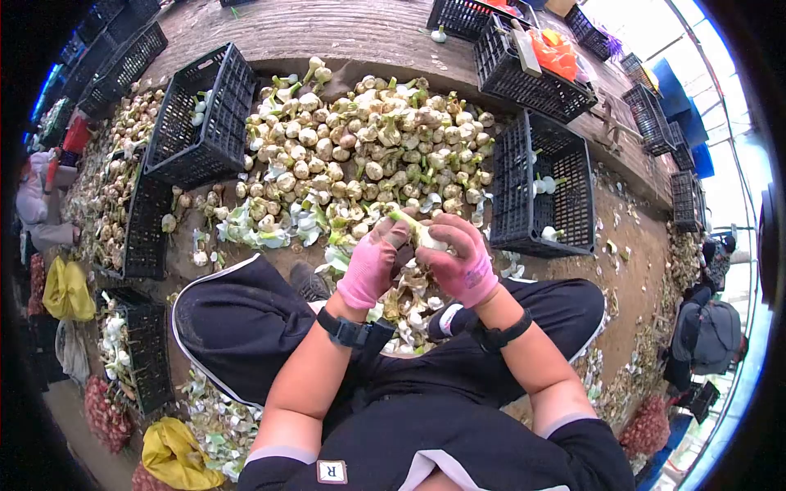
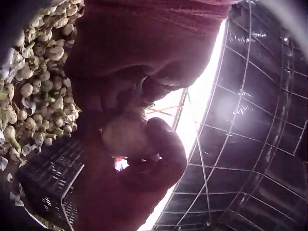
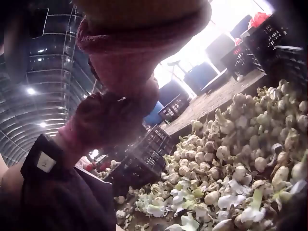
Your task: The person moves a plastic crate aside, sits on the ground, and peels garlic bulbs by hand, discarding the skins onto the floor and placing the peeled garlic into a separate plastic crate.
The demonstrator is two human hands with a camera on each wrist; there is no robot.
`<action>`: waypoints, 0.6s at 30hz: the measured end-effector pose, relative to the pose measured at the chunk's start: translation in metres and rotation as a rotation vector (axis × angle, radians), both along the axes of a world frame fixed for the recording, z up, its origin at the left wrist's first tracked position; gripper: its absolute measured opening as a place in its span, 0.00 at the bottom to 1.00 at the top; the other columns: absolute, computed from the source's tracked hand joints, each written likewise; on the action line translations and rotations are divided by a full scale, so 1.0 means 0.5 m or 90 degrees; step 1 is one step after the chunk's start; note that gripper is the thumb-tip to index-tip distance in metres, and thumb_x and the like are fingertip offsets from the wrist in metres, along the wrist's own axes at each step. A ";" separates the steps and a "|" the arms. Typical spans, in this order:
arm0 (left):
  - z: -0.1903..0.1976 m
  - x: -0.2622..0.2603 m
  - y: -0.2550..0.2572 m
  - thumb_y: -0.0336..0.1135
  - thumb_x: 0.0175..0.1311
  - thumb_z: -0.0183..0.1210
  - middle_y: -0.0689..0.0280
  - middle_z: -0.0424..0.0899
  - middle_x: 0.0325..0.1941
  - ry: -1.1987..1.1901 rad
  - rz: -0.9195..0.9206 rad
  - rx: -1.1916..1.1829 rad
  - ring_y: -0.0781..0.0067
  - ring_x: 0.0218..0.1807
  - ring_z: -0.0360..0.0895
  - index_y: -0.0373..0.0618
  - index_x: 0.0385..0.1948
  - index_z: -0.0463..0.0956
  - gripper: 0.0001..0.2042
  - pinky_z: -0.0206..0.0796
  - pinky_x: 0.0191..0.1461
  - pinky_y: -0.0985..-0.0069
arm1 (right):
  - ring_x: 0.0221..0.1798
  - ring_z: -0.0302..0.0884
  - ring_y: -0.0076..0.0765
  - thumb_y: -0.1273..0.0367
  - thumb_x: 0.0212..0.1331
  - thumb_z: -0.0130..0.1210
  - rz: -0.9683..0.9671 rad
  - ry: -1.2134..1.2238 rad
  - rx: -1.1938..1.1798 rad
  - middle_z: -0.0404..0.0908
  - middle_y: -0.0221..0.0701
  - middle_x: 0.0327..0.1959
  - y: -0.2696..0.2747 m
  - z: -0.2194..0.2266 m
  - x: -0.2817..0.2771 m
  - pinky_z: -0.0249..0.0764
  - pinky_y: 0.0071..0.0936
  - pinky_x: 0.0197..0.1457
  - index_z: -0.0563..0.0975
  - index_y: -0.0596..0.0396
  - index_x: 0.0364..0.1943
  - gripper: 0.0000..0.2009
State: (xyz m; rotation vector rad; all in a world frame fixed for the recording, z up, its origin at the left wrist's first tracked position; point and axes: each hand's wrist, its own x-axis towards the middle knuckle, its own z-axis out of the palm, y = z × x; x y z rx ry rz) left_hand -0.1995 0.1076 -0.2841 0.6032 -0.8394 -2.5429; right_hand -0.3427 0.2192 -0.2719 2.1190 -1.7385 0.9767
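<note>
Both hands wear pink gloves with dirt-darkened fingers and meet over the lap in the head view. My right hand (image 1: 460, 260) grips a white garlic bulb (image 1: 429, 238) by its round body. Its green stem (image 1: 401, 216) points up and left, and my left hand (image 1: 375, 263) pinches it with thumb and fingers. In the left wrist view the bulb (image 2: 126, 136) is a dim shape between shadowed fingers. The right wrist view shows the backs of both gloves, which hide the bulb. Just beyond the hands lies a big heap of untrimmed garlic (image 1: 360, 147), with peeled leaf skins (image 1: 307, 219) along its near edge.
A black crate (image 1: 547, 184) with a few white bulbs stands right of the heap, and another crate (image 1: 201, 114) left of it. A crate of trimmed garlic (image 1: 151, 344) is beside the left knee. Yellow bags (image 1: 176, 454) and a red net sack (image 1: 106, 413) lie at left.
</note>
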 end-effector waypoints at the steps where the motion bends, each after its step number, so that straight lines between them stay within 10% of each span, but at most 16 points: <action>1: 0.003 0.003 -0.001 0.40 0.70 0.50 0.64 0.80 0.47 0.001 0.000 0.001 0.79 0.47 0.77 0.41 0.56 0.69 0.18 0.71 0.49 0.81 | 0.49 0.74 0.50 0.75 0.38 0.61 0.000 0.001 0.001 0.70 0.33 0.47 0.000 0.002 0.004 0.75 0.43 0.48 0.78 0.37 0.39 0.20; 10: 0.019 0.007 0.003 0.28 0.69 0.46 0.62 0.78 0.51 -0.109 0.035 -0.119 0.75 0.51 0.75 0.38 0.59 0.66 0.17 0.68 0.53 0.80 | 0.52 0.73 0.46 0.74 0.45 0.62 0.017 -0.144 -0.039 0.70 0.35 0.47 -0.011 -0.008 0.020 0.73 0.42 0.53 0.76 0.39 0.44 0.19; 13: -0.033 0.002 0.010 0.23 0.66 0.45 0.63 0.78 0.49 -0.114 0.122 -0.307 0.75 0.51 0.75 0.37 0.55 0.68 0.16 0.68 0.54 0.80 | 0.50 0.74 0.45 0.73 0.49 0.60 -0.042 -0.396 0.040 0.70 0.37 0.48 -0.005 0.016 0.041 0.73 0.41 0.53 0.73 0.46 0.50 0.20; 16: -0.031 0.000 0.021 0.22 0.65 0.47 0.64 0.80 0.47 -0.120 0.156 -0.316 0.74 0.48 0.77 0.37 0.51 0.71 0.14 0.70 0.52 0.78 | 0.51 0.75 0.38 0.68 0.59 0.54 0.037 -1.315 0.126 0.71 0.37 0.54 -0.003 0.019 0.033 0.75 0.31 0.52 0.69 0.57 0.53 0.18; 18: -0.006 0.003 0.046 0.23 0.61 0.52 0.63 0.81 0.44 -0.028 0.155 -0.458 0.74 0.46 0.78 0.38 0.47 0.73 0.12 0.71 0.50 0.77 | 0.51 0.75 0.36 0.67 0.60 0.52 0.035 -1.343 0.149 0.73 0.36 0.53 0.002 -0.005 0.023 0.75 0.30 0.52 0.69 0.56 0.53 0.17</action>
